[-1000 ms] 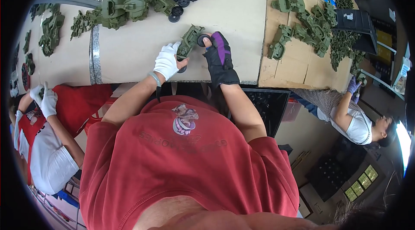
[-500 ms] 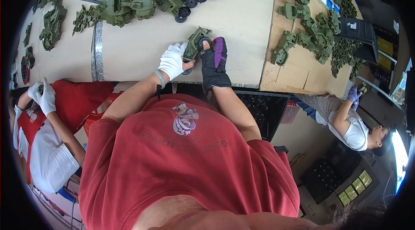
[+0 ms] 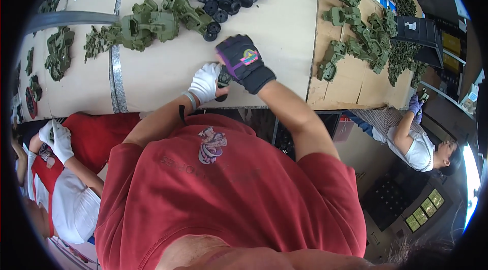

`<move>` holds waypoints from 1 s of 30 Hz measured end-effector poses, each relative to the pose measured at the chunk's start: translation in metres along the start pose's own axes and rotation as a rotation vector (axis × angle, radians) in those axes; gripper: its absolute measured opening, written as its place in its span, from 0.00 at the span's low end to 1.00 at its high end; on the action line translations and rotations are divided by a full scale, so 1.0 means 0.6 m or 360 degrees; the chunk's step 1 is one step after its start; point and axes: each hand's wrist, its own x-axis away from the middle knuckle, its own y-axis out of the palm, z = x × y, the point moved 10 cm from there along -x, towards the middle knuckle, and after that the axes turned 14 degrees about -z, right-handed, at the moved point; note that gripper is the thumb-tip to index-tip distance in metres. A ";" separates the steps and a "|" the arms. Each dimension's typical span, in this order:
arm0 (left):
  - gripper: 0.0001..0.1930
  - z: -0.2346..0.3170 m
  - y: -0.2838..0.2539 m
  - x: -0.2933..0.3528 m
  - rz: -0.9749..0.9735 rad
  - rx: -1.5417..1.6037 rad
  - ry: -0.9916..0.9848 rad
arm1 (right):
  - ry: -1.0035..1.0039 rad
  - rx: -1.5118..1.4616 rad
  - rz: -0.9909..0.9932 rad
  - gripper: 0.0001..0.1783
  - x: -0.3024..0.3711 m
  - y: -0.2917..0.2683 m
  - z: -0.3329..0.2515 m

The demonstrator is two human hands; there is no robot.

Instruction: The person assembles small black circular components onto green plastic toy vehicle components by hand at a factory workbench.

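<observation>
In my left hand (image 3: 203, 84), which wears a white glove, is an olive-green toy vehicle body (image 3: 223, 77) with a dark wheel at its near end. The fingers are wrapped round it just above the table's near edge. My right hand (image 3: 242, 59), in a black fingerless glove with purple trim, is stretched across the far part of that body and covers it. Its back faces up, and its fingertips are mostly hidden. Beyond it lies a heap of black toy wheels (image 3: 231, 3), with a row of green toy vehicle bodies (image 3: 147, 30) to the left of the heap.
More green bodies (image 3: 373, 41) lie on brown cardboard at the right, beside a black bin (image 3: 418, 34). A grey bar (image 3: 71, 19) crosses the left of the table (image 3: 284, 61). Co-workers sit at the left (image 3: 71, 188) and stand at the right (image 3: 412, 143).
My right hand has swung up and left off the front of the toy body, its back now turned upward. The left hand keeps its hold, slightly lower in view.
</observation>
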 end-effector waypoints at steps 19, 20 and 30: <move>0.37 0.008 -0.024 -0.004 -0.0208 0.0235 -0.0043 | 0.1249 -0.0917 0.0713 0.12 0.081 0.028 0.123; 0.37 0.005 -0.022 0.004 -0.0191 0.0228 -0.0042 | 0.1157 -0.1009 0.0715 0.10 0.076 0.043 0.132; 0.24 -0.056 0.005 0.047 -0.0190 0.0648 -0.0218 | 0.0713 -0.0195 0.0165 0.17 -0.123 -0.051 0.040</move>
